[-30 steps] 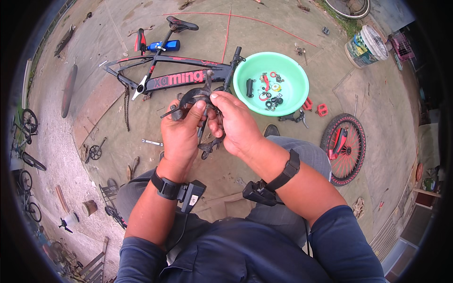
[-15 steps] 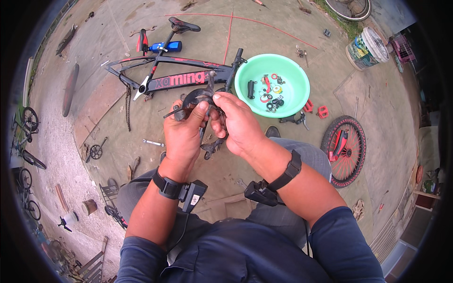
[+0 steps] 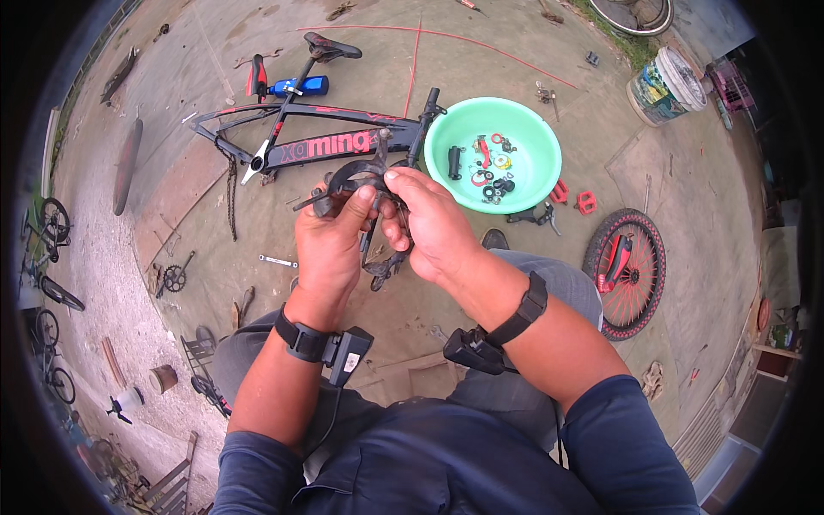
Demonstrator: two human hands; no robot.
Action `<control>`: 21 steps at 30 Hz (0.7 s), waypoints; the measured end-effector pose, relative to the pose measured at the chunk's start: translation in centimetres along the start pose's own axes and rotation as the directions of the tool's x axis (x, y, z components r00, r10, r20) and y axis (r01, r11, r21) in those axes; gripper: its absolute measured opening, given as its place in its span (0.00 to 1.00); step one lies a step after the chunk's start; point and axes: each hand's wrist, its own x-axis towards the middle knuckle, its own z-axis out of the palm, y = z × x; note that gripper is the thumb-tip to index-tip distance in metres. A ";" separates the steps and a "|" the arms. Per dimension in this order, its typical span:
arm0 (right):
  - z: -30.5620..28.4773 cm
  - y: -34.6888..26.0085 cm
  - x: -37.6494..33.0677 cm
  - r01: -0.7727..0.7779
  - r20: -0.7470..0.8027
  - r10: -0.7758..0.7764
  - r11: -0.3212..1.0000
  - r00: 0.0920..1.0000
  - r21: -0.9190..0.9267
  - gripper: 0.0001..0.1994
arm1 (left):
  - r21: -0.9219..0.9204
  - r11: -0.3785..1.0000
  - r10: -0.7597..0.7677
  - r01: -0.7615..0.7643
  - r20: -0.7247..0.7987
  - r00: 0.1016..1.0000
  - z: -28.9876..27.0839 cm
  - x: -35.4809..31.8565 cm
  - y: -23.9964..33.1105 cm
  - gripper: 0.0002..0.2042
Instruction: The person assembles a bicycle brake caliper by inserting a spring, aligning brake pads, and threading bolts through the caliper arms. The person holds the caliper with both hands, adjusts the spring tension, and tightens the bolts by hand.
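In front of me, both hands grip a dark, grimy bicycle part (image 3: 349,174) with curved arms; its exact kind is hard to make out. My left hand (image 3: 330,240) pinches its left side between thumb and fingers, near a thin rod and a stubby rounded end. The thumb and fingers of my right hand (image 3: 433,223) close on its right side. A narrow lower portion hangs below the fingers, and the middle is hidden behind them. Beyond lies a black and red bicycle frame (image 3: 335,146), partly covered by the held part.
A green basin (image 3: 549,176) holding small parts stands right of the frame. Red pedals (image 3: 586,202) and a wheel (image 3: 654,287) lie farther right. On the left are a wrench (image 3: 277,261), a crankset (image 3: 175,277) and a hanging chain (image 3: 233,197). A bucket (image 3: 639,99) stands far right.
My hands and the held part have shifted very slightly left. The grip looks the same, and the view has moved a little.
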 end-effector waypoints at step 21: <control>-1.6 -1.3 0.5 -0.013 0.058 0.008 0.997 0.998 0.078 0.08 | 0.115 0.988 -0.108 0.100 0.066 0.992 -1.3 -1.3 0.7 0.12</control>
